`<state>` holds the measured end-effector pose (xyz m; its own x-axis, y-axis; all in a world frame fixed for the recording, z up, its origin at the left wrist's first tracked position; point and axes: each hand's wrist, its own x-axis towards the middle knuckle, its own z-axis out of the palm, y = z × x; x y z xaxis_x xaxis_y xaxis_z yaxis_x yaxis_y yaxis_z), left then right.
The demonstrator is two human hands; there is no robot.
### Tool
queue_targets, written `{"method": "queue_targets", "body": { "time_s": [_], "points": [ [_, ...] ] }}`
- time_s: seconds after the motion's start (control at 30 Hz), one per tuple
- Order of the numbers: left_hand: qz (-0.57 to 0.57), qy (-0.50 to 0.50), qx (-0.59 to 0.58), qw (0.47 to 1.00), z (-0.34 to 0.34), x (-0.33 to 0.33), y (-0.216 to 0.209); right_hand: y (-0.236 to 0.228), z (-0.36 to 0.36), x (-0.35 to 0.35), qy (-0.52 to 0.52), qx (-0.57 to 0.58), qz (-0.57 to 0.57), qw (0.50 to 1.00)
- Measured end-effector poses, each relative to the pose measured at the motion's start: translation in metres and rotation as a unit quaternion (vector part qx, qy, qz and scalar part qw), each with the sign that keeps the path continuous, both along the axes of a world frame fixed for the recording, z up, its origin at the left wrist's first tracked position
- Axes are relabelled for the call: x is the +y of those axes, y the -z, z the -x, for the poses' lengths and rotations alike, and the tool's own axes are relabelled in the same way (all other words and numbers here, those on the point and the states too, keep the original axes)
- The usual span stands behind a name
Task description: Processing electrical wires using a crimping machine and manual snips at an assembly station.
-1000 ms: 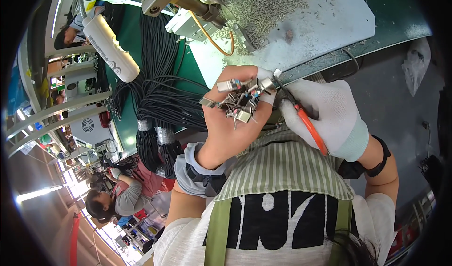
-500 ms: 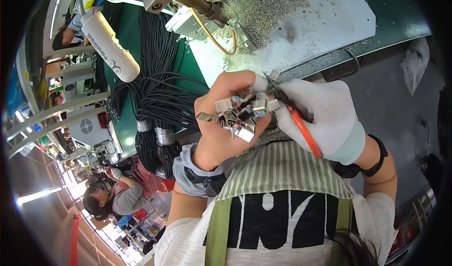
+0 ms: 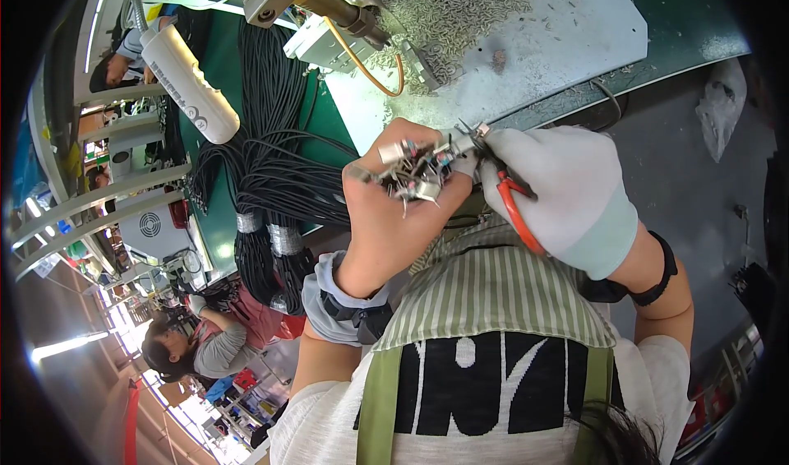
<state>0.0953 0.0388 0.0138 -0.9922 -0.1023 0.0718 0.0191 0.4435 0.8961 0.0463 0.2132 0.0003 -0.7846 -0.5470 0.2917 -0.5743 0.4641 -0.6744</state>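
My left hand [image 3: 382, 231] is closed around a bunch of cable ends with small metal connectors [image 3: 425, 190]. These stick out between thumb and fingers, showing bits of red and blue. Black cables [image 3: 288, 173] run from the left up to this hand. In a white knitted glove, my right hand [image 3: 567, 189] grips red-handled pliers [image 3: 516, 217]. Their dark jaws meet the far right side of the bunch, beside one connector. Whether they bite on it is hard to tell. Both hands are close together above my striped apron [image 3: 493, 292].
Ahead, a pale metal plate [image 3: 567, 37] on the green bench carries a heap of small metal scraps [image 3: 460, 21]. A machine head [image 3: 353, 21] with an orange tube reaches over it. A white lamp [image 3: 191, 87] hangs left. A co-worker [image 3: 197, 342] sits at lower left.
The pliers and my right hand have turned and shifted slightly, with the red handle farther left. Connectors in my left hand have tilted and are partly blurred. The head view has shifted a little.
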Motion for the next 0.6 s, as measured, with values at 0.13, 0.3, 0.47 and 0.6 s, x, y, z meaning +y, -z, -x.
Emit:
{"method": "queue_targets", "body": {
  "time_s": [0.13,0.3,0.47,0.6],
  "points": [
    [-0.182,-0.037,-0.197,0.963,0.009,-0.006,-0.007,0.003,0.008,0.002,-0.087,-0.210,0.056,0.972],
    [-0.373,-0.028,-0.237,0.897,0.009,-0.041,0.023,0.025,0.007,-0.004,-0.109,-0.214,0.131,0.962],
    [-0.446,-0.096,-0.206,0.866,0.029,-0.073,0.036,0.019,0.038,-0.003,0.013,-0.331,0.102,0.938],
    [-0.462,-0.088,-0.183,0.863,0.057,-0.073,0.045,0.030,0.075,-0.026,-0.020,-0.274,0.068,0.959]
  ]
}}
